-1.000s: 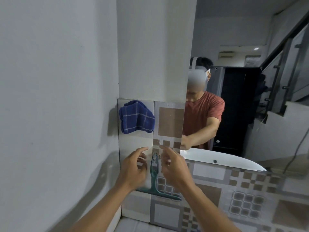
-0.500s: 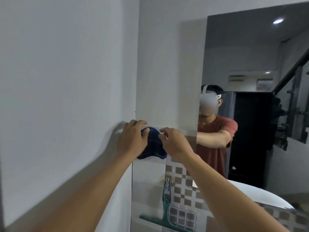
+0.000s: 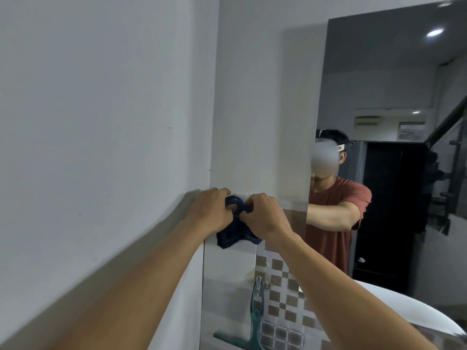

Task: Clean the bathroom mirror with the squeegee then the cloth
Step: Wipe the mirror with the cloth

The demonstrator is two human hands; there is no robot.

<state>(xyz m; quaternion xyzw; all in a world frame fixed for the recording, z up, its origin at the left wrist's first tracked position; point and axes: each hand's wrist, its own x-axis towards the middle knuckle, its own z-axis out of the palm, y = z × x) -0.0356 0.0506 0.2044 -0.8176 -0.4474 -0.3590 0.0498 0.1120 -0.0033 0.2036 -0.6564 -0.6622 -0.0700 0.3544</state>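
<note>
A dark blue cloth (image 3: 233, 231) hangs on the tiled wall at the corner, just left of the mirror (image 3: 394, 97). My left hand (image 3: 209, 210) grips its upper left part and my right hand (image 3: 262, 214) grips its upper right part, fingers curled into the bunched fabric. Below, the green squeegee (image 3: 254, 322) hangs upright from a metal hook on the tiles, blade at the bottom. My forearms hide part of the lower wall.
A plain white wall (image 3: 101, 122) fills the left side. Patterned brown and grey tiles (image 3: 280, 286) cover the strip under the cloth. A white basin rim (image 3: 414, 309) curves at the lower right. The mirror reflects a person in a red shirt and a dark doorway.
Both hands rose from the squeegee to the cloth and closed on it. The cloth is now bunched between my fingers. The view tilted upward.
</note>
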